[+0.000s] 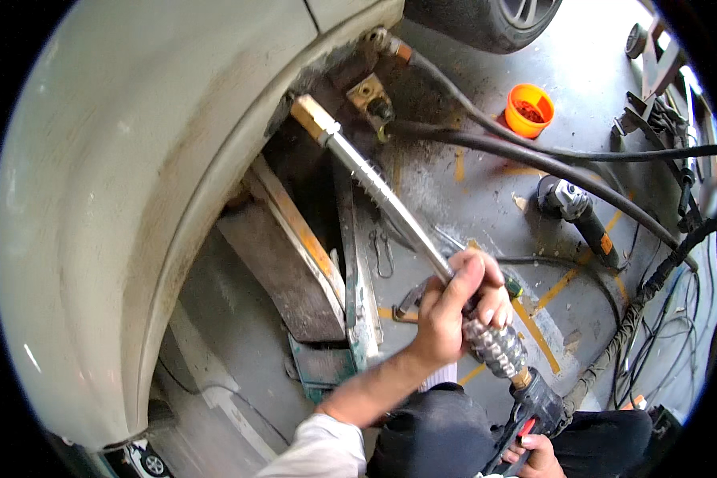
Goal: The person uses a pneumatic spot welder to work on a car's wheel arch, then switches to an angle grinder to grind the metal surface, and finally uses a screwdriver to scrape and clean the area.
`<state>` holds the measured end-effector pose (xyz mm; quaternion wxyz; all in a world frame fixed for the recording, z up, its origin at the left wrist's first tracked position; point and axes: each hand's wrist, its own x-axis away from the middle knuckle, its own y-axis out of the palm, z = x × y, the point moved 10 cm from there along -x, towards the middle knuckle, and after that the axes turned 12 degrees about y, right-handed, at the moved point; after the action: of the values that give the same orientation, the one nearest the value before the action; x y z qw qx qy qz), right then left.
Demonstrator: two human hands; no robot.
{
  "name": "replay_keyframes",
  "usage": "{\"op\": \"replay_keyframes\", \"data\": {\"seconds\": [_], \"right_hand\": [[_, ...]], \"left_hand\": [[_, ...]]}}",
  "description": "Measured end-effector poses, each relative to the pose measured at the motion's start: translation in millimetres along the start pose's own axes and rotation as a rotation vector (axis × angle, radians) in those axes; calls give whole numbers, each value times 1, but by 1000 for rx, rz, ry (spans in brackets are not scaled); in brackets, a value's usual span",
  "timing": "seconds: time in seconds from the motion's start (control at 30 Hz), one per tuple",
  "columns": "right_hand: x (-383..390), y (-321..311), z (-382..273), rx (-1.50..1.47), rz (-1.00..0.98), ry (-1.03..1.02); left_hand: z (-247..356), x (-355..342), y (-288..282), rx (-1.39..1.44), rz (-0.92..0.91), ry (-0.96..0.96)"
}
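Observation:
A spot-weld dent puller with a slide hammer, its silver rod point(378, 191) tipped in brass, reaches from my lap up to the car's wheel arch. The brass tip point(315, 118) meets the arch's dark, bared edge; whether it is fixed there I cannot tell. My left hand point(454, 307) is wrapped round the rod, just ahead of the ridged metal weight point(498, 349). At the rear end, my right hand point(534, 456) is closed on the black handle point(534, 406), near its red trigger point(526, 427). Part of that grip is cut off by the lower edge.
The pale car panel point(119, 159) fills the left. Beneath it stand a worn block point(283, 263) and a teal metal stand point(327, 366). Thick black cables point(550, 159) cross the floor. An orange cup point(528, 111), an angle grinder point(577, 215) and a wheel point(502, 20) lie beyond.

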<state>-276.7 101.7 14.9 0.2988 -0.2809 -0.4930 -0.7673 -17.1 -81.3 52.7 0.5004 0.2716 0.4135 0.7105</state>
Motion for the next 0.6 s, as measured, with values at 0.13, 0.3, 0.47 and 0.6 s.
{"op": "replay_keyframes", "data": {"seconds": [0.13,0.3,0.47,0.6], "right_hand": [[2,-7,-4,-20,59,-21],[4,-8,-2,31,89,-18],[5,-13,-2,28,122,-6],[6,-5,-4,22,82,-15]], "left_hand": [[29,-5,-4,-345,-44,90],[35,-8,-25,-65,-227,7],[40,-7,-31,-162,-109,87],[68,14,-26,-656,359,129]]}}
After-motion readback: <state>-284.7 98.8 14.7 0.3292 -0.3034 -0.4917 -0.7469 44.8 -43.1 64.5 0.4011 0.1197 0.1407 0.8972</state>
